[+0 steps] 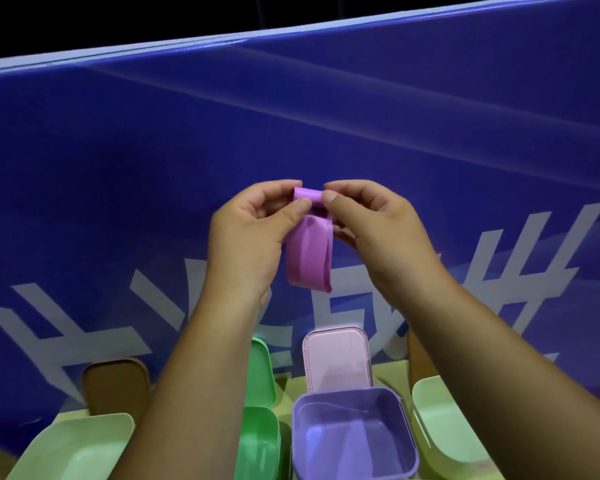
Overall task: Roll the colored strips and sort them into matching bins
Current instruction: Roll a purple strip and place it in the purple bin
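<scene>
Between pinching fingers [297, 207], smooth, perhaps rubbery purple strip [309, 261], half-rolled

My left hand [253, 233] and my right hand [371, 230] each pinch the rolled top end of a soft pink-purple strip [309, 258] between thumb and fingers. Its loose tail hangs toward six o'clock in front of a blue printed banner [187, 133]. At six o'clock from the strip sits an open square lilac plastic bin [354, 434], with a pale pink rectangular lid [336, 358] at its twelve o'clock and a bright green plastic bin [262, 431] just beside it at nine o'clock.
</scene>
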